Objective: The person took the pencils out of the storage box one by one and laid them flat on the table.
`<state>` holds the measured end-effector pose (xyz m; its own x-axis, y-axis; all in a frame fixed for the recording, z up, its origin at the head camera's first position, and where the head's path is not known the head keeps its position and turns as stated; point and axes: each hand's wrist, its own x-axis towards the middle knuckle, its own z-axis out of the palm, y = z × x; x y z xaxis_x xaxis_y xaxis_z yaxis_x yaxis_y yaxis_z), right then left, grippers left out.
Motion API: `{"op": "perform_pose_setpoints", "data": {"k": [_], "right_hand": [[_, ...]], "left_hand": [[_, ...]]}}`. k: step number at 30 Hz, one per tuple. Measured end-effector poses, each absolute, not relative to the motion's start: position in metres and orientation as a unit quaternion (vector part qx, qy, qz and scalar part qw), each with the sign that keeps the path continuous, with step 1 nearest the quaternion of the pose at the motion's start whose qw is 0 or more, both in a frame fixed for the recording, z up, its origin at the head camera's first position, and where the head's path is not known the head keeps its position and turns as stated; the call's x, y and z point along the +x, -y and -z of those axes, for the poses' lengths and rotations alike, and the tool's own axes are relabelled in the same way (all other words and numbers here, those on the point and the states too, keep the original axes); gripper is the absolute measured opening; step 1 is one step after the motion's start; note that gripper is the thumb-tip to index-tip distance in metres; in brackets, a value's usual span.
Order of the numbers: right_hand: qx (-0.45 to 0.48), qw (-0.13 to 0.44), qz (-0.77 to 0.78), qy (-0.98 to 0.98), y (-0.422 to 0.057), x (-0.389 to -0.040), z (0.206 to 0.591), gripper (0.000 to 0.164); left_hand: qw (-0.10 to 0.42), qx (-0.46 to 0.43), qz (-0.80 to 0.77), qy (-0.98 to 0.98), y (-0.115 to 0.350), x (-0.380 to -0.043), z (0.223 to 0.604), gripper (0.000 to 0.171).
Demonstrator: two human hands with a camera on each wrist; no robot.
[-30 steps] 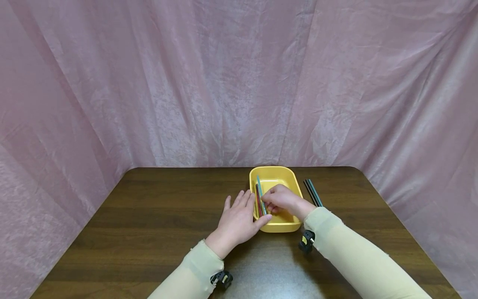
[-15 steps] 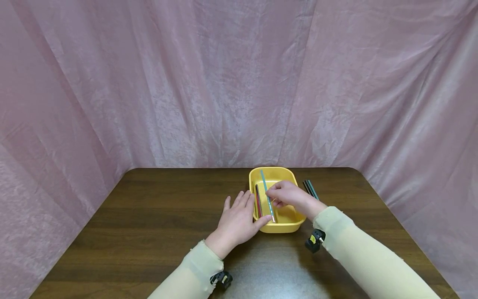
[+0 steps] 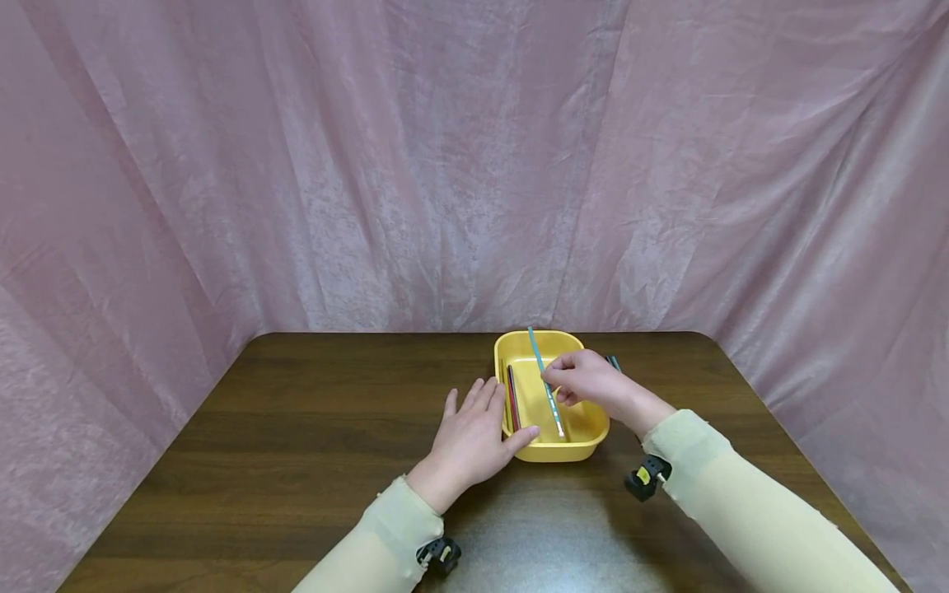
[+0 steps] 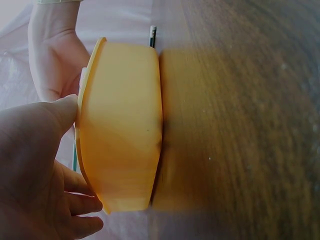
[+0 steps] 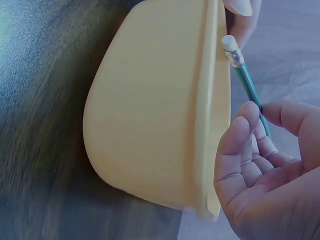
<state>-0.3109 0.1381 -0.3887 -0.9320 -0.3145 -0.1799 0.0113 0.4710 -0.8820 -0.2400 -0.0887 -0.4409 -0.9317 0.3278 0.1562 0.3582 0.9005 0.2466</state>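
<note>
My right hand [image 3: 586,380] pinches a blue-green pencil [image 3: 535,344] between thumb and fingers, tilted above the yellow bin [image 3: 561,453]. The pencil's white eraser end points toward me; the right wrist view shows that eraser [image 5: 229,44] beside the bin's rim [image 5: 202,100]. My left hand [image 3: 474,432] rests at the bin's left near corner with straight fingers, its thumb over the near rim. In the left wrist view, the thumb and fingertips touch the rim of the bin [image 4: 120,125]. Along the bin's left inner wall lie a few pencils, including a red one [image 3: 513,399].
To the right of the bin, ends of dark and blue-green pencils [image 3: 613,362] show on the wooden table [image 3: 334,428], mostly hidden by my right hand. A pink curtain [image 3: 474,165] hangs behind the table's far edge.
My right hand has drawn the blue-green pencil away from the others along the left wall, moving right and up above the bin. My left hand has stayed in place.
</note>
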Motion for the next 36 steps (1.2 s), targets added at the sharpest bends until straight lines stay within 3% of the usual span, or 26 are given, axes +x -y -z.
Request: {"op": "perform_pose_setpoints", "data": {"k": [36], "right_hand": [[-0.076,0.147,0.515,-0.841,-0.201,-0.305,0.377,0.03]], "left_hand": [[0.048,-0.176,0.144,0.973,0.089,-0.24,0.44,0.096]]}}
